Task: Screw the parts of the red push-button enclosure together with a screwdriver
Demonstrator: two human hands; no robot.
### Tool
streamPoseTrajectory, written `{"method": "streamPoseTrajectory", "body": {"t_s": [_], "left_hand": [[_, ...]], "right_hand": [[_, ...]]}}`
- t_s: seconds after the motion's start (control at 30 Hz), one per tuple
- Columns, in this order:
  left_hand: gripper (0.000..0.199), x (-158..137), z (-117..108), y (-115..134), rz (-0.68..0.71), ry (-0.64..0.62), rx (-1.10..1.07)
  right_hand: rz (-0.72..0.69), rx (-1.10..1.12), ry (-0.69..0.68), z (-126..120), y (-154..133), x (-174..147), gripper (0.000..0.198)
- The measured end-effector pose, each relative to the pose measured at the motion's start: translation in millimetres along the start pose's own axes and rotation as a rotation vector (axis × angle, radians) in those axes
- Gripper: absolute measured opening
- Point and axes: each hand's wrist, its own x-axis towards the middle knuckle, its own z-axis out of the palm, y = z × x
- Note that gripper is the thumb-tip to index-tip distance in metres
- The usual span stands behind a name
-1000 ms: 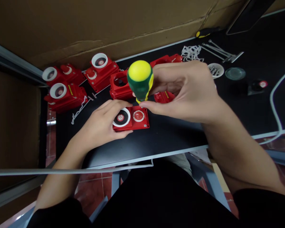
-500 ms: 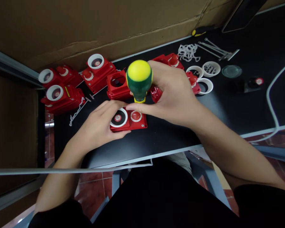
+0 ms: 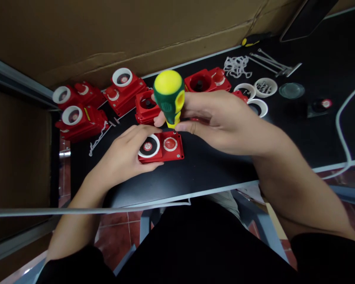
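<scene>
A red alarm unit (image 3: 174,154) lies near the front of the black table, with a white-ringed black disc (image 3: 149,146) on its left and a red dome (image 3: 170,144) on its right. My left hand (image 3: 126,152) grips its left end, thumb along the near side and fingers over the far side. In my right hand (image 3: 215,118) is a screwdriver with a yellow and green handle (image 3: 169,92), held upright by its lower part. Its tip points down at the unit's far edge, behind the dome; whether it sits on a screw I cannot tell.
Several similar red units (image 3: 124,92) stand at the back left, and an open red housing (image 3: 201,82) lies behind my right hand. Farther right are a white cup of screws (image 3: 265,86), white cords (image 3: 237,66), metal rods (image 3: 272,63) and a clear round lid (image 3: 291,90). A white cable (image 3: 340,122) crosses the right side.
My right hand has turned and shifted slightly right and down around the screwdriver, whose handle has rotated and leaned a little left. The left hand stays on the unit. The view has shifted slightly.
</scene>
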Motion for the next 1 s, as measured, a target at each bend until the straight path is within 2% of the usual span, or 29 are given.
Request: {"method": "streamPoseTrajectory", "body": {"t_s": [0.07,0.23,0.43,0.57,0.67,0.77,0.83,0.9,1.0], "left_hand": [[0.057,0,0,0,-0.004,-0.002,-0.004],[0.054,0,0,1,0.000,-0.002,-0.002],[0.061,-1,1,0,0.015,0.010,-0.001],[0.063,0,0,-1,0.001,0.000,-0.010],[0.061,0,-1,-1,-0.009,-0.016,-0.018],[0.061,0,-1,0,-0.023,-0.019,-0.019],[0.060,0,-1,1,-0.025,-0.015,-0.016],[0.058,-1,0,1,-0.018,-0.007,-0.017],[0.058,-2,2,0,-0.007,0.011,-0.015]], "right_hand": [[-0.005,-0.081,0.013,2,-1,1,0.019],[0.021,-0.290,0.226,11,2,5,0.030],[-0.048,-0.156,0.308,12,5,6,0.030],[-0.033,-0.058,0.247,7,4,4,0.020],[-0.015,0.082,0.182,3,1,3,0.019],[-0.012,0.113,0.101,0,-2,2,0.016],[-0.032,0.019,0.093,1,-2,2,0.014],[-0.047,-0.141,0.140,5,0,3,0.015],[-0.019,-0.338,0.244,15,5,3,0.027]]}}
